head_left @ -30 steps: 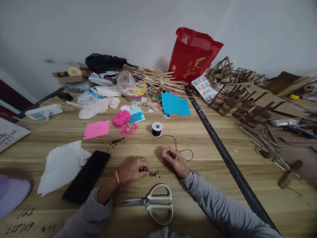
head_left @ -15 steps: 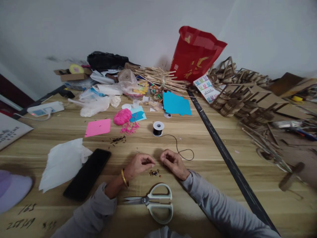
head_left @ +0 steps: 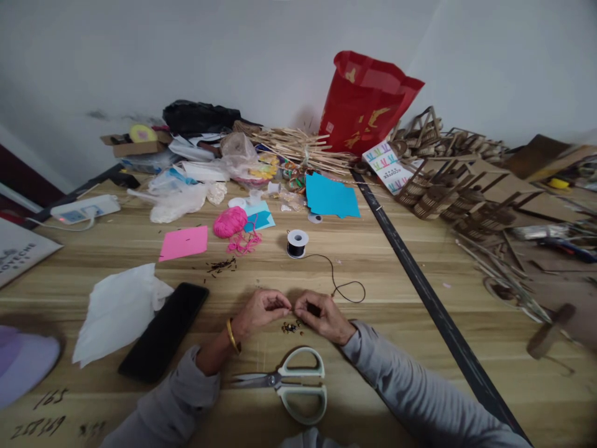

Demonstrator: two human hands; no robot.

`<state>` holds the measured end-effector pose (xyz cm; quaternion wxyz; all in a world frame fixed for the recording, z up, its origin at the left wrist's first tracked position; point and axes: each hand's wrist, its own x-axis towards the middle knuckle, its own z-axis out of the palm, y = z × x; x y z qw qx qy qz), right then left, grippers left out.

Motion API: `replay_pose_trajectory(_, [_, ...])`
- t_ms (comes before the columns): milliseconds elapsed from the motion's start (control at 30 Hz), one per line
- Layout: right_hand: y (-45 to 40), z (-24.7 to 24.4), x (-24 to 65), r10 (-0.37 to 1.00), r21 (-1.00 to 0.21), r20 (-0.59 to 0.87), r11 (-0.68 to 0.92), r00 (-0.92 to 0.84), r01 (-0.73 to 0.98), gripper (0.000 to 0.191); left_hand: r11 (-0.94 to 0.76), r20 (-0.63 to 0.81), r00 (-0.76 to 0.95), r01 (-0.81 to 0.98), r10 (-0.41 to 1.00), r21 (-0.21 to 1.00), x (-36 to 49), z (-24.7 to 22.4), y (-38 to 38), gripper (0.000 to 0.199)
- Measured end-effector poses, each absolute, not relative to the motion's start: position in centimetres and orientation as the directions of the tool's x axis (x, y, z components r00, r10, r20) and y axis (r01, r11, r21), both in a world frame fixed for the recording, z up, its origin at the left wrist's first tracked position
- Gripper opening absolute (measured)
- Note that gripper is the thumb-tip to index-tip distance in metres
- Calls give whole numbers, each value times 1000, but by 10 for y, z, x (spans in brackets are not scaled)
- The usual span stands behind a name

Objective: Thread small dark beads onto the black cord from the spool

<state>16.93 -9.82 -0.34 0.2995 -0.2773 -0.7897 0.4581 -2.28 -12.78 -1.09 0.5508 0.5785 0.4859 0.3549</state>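
Note:
My left hand [head_left: 263, 308], a gold bangle at its wrist, pinches something too small to make out between thumb and forefinger. Almost touching it, my right hand [head_left: 323, 316] is closed in a pinch too. A thin black cord [head_left: 352, 300] runs from a white-flanged spool [head_left: 297, 243], loops on the table and leads in behind my right hand; its end is hidden. Just below the fingertips lies a small cluster of dark and golden-brown beads [head_left: 290, 327]. Scissors [head_left: 280, 377] with pale handles rest nearer to me, blades pointing left.
Left of my hands are a black phone [head_left: 165, 333], white tissue [head_left: 116, 311], and pink paper [head_left: 184, 242]. Pink yarn [head_left: 230, 222] and blue sheets [head_left: 332, 196] sit farther back. A dark strip [head_left: 420, 286] crosses the table at right, with small woven baskets [head_left: 433, 199] beyond.
My right hand has moved slightly left, so its fingertips now come close to those of my left hand. The left hand stays nearly in place.

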Motion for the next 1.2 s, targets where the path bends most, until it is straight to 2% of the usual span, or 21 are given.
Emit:
replay_pose_trajectory(333, [-98, -5, 169, 710, -887, 214, 429, -671, 170, 17, 120, -149, 279, 118, 949, 986, -22, -12, -127, 15])
replay_pose_trajectory(1200, [-98, -5, 169, 700, -865, 222, 463, -678, 195, 19, 106, -147, 273, 159, 951, 981, -22, -9, -128, 15])
